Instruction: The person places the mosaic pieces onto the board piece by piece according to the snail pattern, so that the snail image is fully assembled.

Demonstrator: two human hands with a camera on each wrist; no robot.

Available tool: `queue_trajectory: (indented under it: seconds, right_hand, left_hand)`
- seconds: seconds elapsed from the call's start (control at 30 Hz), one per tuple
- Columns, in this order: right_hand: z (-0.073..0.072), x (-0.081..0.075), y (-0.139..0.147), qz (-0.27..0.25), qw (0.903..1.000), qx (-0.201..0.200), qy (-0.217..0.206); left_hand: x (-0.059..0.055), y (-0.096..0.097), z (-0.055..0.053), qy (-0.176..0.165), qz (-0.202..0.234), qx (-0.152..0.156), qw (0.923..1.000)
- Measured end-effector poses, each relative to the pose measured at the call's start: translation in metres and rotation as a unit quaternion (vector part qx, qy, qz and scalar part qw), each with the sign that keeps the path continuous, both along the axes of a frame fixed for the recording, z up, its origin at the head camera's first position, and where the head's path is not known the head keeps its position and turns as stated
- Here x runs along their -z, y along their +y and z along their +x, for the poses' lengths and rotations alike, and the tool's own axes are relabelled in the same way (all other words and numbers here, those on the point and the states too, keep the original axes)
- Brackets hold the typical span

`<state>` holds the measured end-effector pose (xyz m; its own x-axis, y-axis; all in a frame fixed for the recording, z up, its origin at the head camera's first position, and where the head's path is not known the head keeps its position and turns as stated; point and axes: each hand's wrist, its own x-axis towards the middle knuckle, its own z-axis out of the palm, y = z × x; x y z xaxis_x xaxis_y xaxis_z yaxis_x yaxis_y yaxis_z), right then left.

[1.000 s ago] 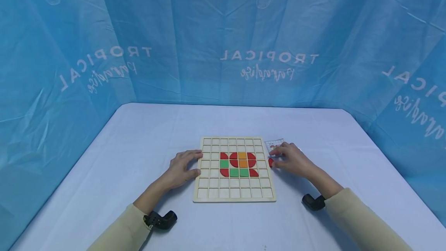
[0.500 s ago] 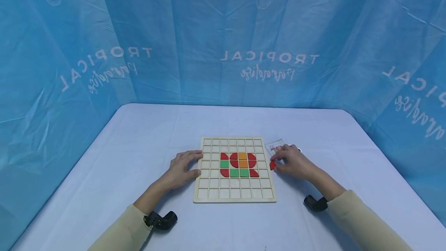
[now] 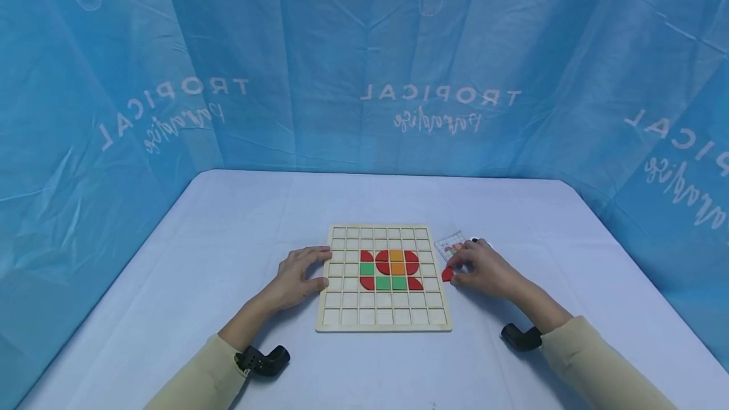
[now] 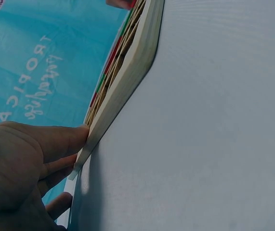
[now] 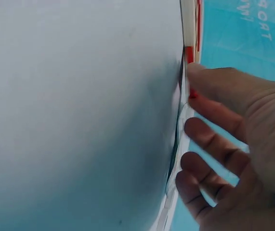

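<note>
A wooden grid board lies on the white table, with red, green and orange tiles set in its middle cells. My left hand rests at the board's left edge, its thumb and fingertips touching the frame; in the left wrist view the thumb is against the side. Just off the board's right edge, my right hand pinches a red tile with rounded outline between thumb and index finger. The right wrist view shows this red tile edge-on, partly hidden by the thumb, the other fingers loosely bent.
A small printed picture card lies beyond the right hand, beside the board. Behind that hand, a small white and black thing is partly covered. A blue curtain surrounds the table's back and sides.
My right hand has moved slightly toward me and to the right with the red tile, baring more of the tile. The card has shifted and turned a little. My left hand stays put.
</note>
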<state>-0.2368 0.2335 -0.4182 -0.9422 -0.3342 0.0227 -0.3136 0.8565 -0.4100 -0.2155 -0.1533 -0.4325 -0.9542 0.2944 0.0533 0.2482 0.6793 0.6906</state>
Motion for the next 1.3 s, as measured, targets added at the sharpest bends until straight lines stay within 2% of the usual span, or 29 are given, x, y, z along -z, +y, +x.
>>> queue_trajectory:
  seconds: [0.17,0.3,0.67,0.8,1.03,1.3]
  right_hand:
    - [0.0,-0.007,-0.001,-0.029,0.9994,-0.015,0.012]
    - [-0.003,-0.011,-0.011,-0.049,0.9987,-0.005,0.013]
    - [-0.012,-0.027,-0.074,-0.071,0.9972,0.019,0.012]
    - [-0.019,-0.029,-0.098,-0.074,0.9971,0.016,0.012]
    - [-0.027,-0.027,-0.135,-0.072,0.997,-0.011,0.028]
    - [-0.036,-0.022,-0.167,-0.064,0.9979,-0.009,-0.003]
  left_hand:
    - [-0.001,0.0,0.0,-0.001,0.001,0.0,1.0]
    - [-0.002,0.001,0.001,-0.007,0.005,-0.001,1.0]
    - [-0.001,0.001,0.001,-0.004,0.008,0.004,0.9999]
    - [0.0,0.001,0.0,-0.005,0.008,0.002,1.0]
    - [0.0,0.0,0.0,-0.004,0.011,0.002,0.9999]
    - [-0.001,-0.001,0.0,-0.007,0.01,0.013,0.9998]
